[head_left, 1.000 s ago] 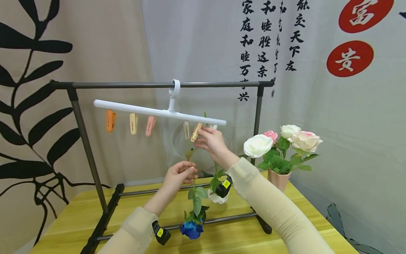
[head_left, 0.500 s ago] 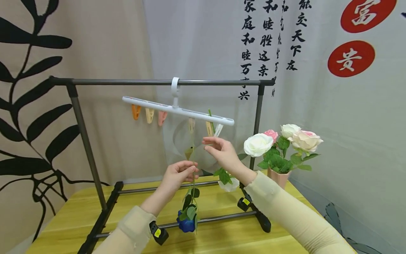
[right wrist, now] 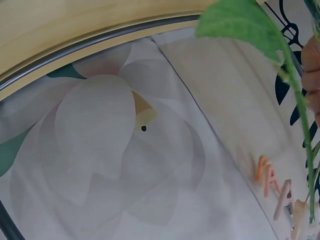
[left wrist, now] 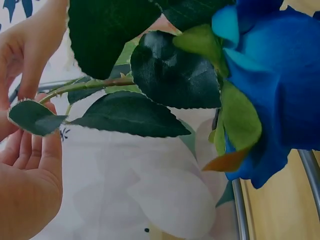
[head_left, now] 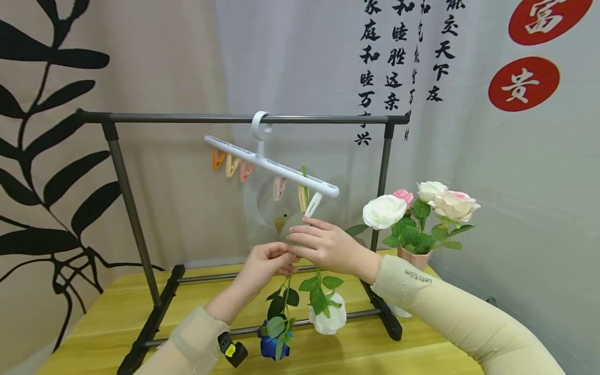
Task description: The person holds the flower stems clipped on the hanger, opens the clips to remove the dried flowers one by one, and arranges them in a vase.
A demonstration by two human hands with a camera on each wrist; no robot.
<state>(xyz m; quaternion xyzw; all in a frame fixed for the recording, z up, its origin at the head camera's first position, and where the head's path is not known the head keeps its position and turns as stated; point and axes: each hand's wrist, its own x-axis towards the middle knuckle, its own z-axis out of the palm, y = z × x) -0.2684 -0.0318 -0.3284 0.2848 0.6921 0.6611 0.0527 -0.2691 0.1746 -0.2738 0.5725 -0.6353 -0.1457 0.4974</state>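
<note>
My left hand pinches the stem of an upside-down blue rose below the hanger. My right hand meets the left fingertips by that stem, its fingers fairly straight and slightly spread; its thumb is hidden in the head view. In the left wrist view, the blue rose and its dark leaves fill the right side. A white rose hangs head down under my right hand; its green stem reaches the clips above. A white clothes peg and a yellow peg hang just above the right fingers.
The white hanger tilts down to the right on a dark metal rack. Orange, cream and pink pegs hang on its left side. A pink pot of roses stands at the right of the wooden table.
My right hand moves away from the pegs, then down and left to the left hand. The hanger has turned and tilts more. The left hand keeps its hold on the stem.
</note>
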